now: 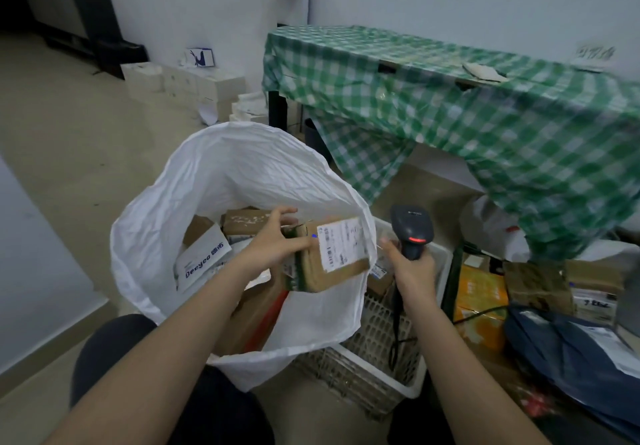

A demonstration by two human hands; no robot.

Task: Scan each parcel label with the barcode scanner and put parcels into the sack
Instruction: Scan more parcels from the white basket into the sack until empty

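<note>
One sack, one scanner, one crate, one table. One parcel held over the sack; at least three more lie inside it. Right of the crate lie several more parcels, count unclear, among them one orange box and one blue bag.

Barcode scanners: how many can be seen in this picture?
1. The barcode scanner is in the right hand, beside the white sack, above the basket. None other is visible.
</note>
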